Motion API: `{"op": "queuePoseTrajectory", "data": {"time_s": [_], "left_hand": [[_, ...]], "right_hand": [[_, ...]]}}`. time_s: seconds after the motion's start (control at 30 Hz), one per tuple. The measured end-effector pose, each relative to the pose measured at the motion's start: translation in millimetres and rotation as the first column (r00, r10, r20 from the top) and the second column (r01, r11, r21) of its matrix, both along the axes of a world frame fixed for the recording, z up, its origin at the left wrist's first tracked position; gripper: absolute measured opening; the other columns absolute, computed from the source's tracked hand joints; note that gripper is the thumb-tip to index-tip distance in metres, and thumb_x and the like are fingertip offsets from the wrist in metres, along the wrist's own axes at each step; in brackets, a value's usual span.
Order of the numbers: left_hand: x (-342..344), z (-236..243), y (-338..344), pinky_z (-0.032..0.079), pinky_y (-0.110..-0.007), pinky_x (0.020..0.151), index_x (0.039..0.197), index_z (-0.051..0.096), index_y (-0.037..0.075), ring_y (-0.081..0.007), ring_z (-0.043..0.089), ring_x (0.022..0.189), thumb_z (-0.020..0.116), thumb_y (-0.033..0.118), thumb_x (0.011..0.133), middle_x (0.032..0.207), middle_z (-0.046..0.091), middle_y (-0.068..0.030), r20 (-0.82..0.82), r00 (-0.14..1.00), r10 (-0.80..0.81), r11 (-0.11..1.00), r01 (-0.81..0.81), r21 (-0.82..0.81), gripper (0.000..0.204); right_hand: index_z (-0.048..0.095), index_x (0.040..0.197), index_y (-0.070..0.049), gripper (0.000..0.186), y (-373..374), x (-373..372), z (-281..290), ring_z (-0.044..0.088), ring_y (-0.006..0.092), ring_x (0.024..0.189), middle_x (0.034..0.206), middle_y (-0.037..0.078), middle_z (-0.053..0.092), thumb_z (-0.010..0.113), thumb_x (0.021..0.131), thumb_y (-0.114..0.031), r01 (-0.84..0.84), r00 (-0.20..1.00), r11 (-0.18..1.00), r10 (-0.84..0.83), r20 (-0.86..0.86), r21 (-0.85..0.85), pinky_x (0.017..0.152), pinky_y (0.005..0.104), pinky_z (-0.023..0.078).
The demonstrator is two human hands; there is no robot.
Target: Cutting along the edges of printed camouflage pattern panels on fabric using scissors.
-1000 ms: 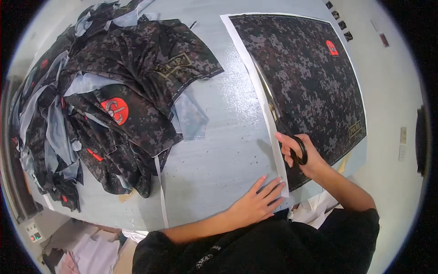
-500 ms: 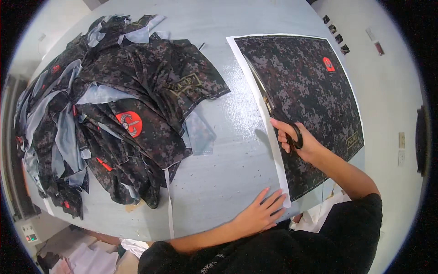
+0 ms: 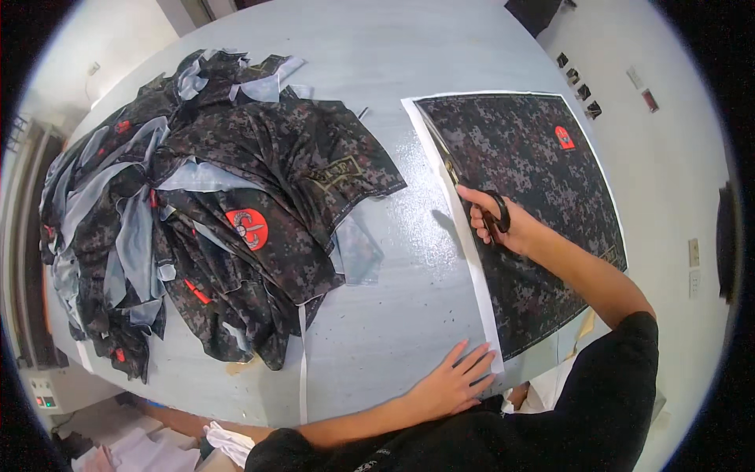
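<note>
A rectangular dark camouflage fabric panel point(image 3: 543, 181) with a white border lies flat on the table, a red emblem near its far right corner. My right hand point(image 3: 507, 226) is closed round the black handles of a pair of scissors point(image 3: 450, 169), whose blades lie along the panel's left edge, pointing to its far corner. Beside the blades runs the white margin strip point(image 3: 474, 293). My left hand point(image 3: 452, 383) rests flat with fingers spread, its fingertips at the near left corner of the strip.
A heap of camouflage fabric pieces point(image 3: 236, 197) with pale undersides covers the left of the pale table point(image 3: 440, 39). A narrow white strip point(image 3: 303, 362) hangs over the near edge. White scraps point(image 3: 149, 452) lie below at the left. A wall point(image 3: 676, 212) stands at the right.
The scissors and my right hand have moved farther along the panel's left edge, toward its far corner. My left hand stays by the near corner. The whole view has shifted slightly.
</note>
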State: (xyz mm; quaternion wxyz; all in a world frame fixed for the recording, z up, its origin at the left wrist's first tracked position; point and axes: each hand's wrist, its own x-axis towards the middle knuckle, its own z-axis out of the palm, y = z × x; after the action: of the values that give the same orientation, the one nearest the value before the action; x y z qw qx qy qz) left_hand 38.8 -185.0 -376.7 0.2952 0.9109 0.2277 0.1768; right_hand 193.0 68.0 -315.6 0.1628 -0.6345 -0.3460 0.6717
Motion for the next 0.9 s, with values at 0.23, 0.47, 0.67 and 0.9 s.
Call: {"op": "queuePoseTrajectory", "data": {"time_s": [0.23,0.47,0.67,0.9], "left_hand": [[11.3,21.8,-15.9,0.022,-0.058,0.115,0.133,0.056,0.012,-0.0346,0.029,0.145,0.062,0.043,0.09,0.152,0.036,-0.0188,0.028,1.0,0.002,1.0,-0.002,0.016,0.053],[33.0,25.4,-50.3,0.024,-0.057,0.115,0.135,0.054,0.01,-0.0356,0.031,0.144,0.062,0.041,0.089,0.15,0.038,-0.0199,-0.001,1.0,0.028,0.99,-0.028,0.135,0.056],[152.9,-3.2,-136.5,0.043,-0.047,0.099,0.12,0.061,0.005,-0.0367,0.053,0.12,0.059,0.033,0.093,0.124,0.055,-0.0201,0.267,0.962,0.048,0.983,-0.093,0.159,0.039],[146.8,72.4,-3.3,0.05,-0.045,0.079,0.09,0.067,0.007,-0.0337,0.062,0.089,0.067,0.015,0.08,0.091,0.065,-0.0136,0.259,0.966,-0.008,0.999,0.018,-0.037,0.013]], "right_hand": [[0.052,0.064,-0.015,0.045,11.9,-0.8,17.2,0.048,0.0105,0.052,0.061,-0.002,0.05,0.075,0.084,-0.048,0.022,0.996,0.981,-0.004,-0.093,0.194,0.048,0.0256,0.036],[0.064,0.088,-0.001,0.037,-106.6,55.4,45.6,0.066,0.0133,0.068,0.079,0.007,0.067,0.072,0.09,-0.037,0.112,0.993,0.853,-0.119,-0.021,0.51,0.059,0.0243,0.052],[0.064,0.088,0.0,0.037,-192.1,134.4,35.5,0.065,0.0136,0.07,0.08,0.008,0.067,0.072,0.09,-0.037,0.208,0.935,0.81,-0.328,0.131,0.548,0.062,0.0254,0.051],[0.058,0.081,0.001,0.039,-289.6,207.4,29.3,0.05,0.0205,0.061,0.068,0.011,0.057,0.073,0.089,-0.034,-0.05,0.762,0.722,-0.419,0.494,0.69,0.058,0.0358,0.042]]}}
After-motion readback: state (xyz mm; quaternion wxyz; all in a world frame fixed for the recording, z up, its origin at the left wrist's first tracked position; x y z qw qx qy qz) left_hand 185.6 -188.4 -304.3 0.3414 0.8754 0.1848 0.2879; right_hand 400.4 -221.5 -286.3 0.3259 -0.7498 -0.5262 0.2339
